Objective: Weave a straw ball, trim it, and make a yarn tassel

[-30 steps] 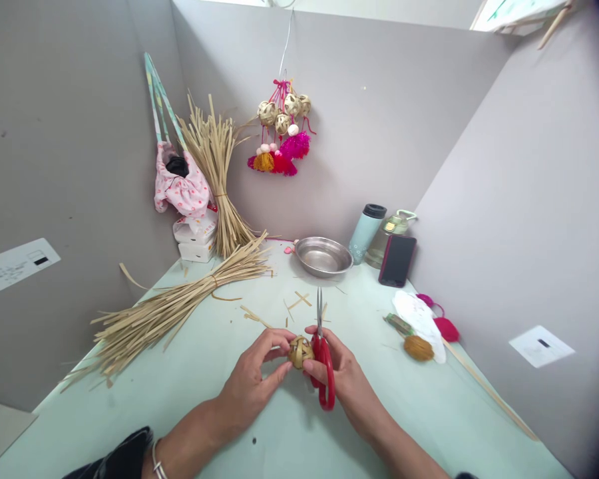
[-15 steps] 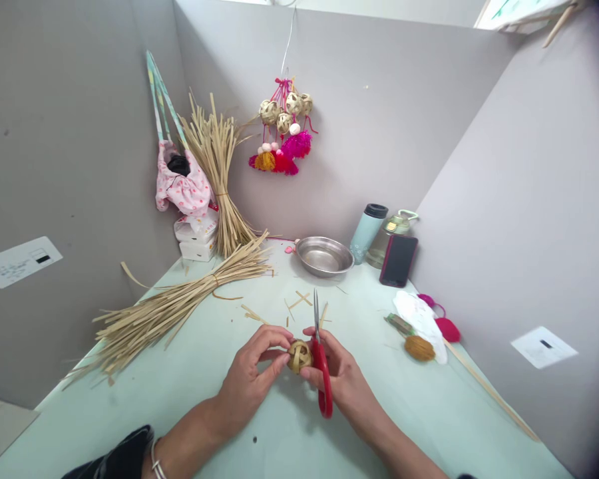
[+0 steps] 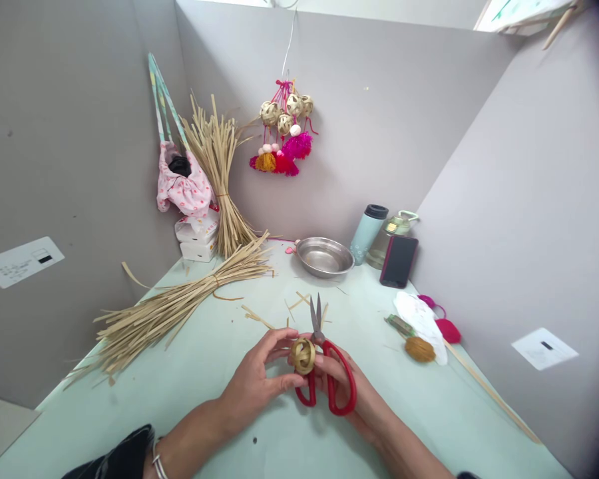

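Note:
A small woven straw ball [image 3: 303, 356] sits between my two hands above the table. My left hand [image 3: 262, 369] grips it from the left, thumb below and fingers along the top. Red-handled scissors [image 3: 347, 392] hang in my right hand [image 3: 347, 372], their blades slightly apart and pointing away from me. The right fingertips also touch the ball's right side. One scissor handle loop passes behind and below the ball, and part of the right hand is hidden by the handles.
A tied straw bundle [image 3: 180, 296] lies on the left; another bundle [image 3: 222, 179] stands behind it. Straw scraps [image 3: 257, 316] lie beyond my hands. At the back are a metal bowl [image 3: 324, 258], a tumbler [image 3: 369, 233] and a phone [image 3: 399, 262]. Yarn [image 3: 420, 349] lies right.
The scissors have turned from edge-on to flat, and their blades and handles now show apart. The ball has turned and shifted slightly right in my fingers.

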### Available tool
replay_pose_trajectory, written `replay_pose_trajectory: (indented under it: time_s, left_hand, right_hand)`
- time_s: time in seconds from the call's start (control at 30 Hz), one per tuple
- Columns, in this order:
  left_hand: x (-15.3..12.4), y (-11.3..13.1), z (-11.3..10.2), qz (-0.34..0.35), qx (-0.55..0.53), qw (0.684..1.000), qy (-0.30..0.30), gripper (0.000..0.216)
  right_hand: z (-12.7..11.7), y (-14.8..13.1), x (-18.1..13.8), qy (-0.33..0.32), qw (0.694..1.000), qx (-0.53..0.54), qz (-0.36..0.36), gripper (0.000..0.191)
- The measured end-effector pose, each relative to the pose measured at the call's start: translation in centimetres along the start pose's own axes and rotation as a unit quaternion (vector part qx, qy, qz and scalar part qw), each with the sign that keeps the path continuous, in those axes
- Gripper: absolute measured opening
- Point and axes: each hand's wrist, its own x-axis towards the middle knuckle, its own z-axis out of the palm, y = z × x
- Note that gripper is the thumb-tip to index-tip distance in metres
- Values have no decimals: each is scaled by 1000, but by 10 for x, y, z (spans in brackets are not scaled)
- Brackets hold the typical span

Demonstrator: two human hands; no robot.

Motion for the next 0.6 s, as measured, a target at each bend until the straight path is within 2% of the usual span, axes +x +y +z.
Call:
replay_pose_trajectory:
  time_s: [0.13, 0.37, 0.6]
  left_hand:
    - [0, -1, 1, 10, 21, 1000, 6, 36]
    - [-1, -4, 2, 23, 38, 999, 4, 34]
    - [1, 2, -4, -67, -76, 995, 24, 40]
  right_hand:
    - [1, 1, 0, -9, 1000, -19, -6, 39]
    - [-2, 4, 0, -13, 997, -65, -27, 46]
    - [-4, 4, 1, -33, 997, -67, 5, 44]
